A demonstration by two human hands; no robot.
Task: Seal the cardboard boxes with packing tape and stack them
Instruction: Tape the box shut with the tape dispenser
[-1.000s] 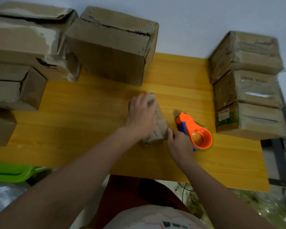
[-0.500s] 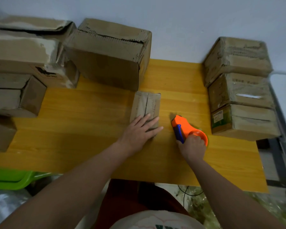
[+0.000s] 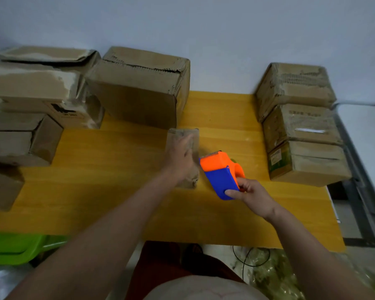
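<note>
My left hand point(image 3: 180, 161) lies blurred on the small cardboard box point(image 3: 183, 156) mid-tabletop point(image 3: 121, 169); I cannot tell how its fingers lie. Just right of the box, my right hand point(image 3: 250, 194) has its fingers curled around the tape dispenser point(image 3: 221, 173) (orange and blue), held tilted. Three stacked boxes point(image 3: 299, 124) stand far right.

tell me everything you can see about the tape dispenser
The tape dispenser looks like moulded plastic: an orange front and loop with a blue body or handle toward the person. The right hand grips its blue rear end with curled fingers, tilting the orange front toward the small cardboard box. It sits above the yellow table, just right of that box; whether it touches either, or holds tape, cannot be told.
</note>
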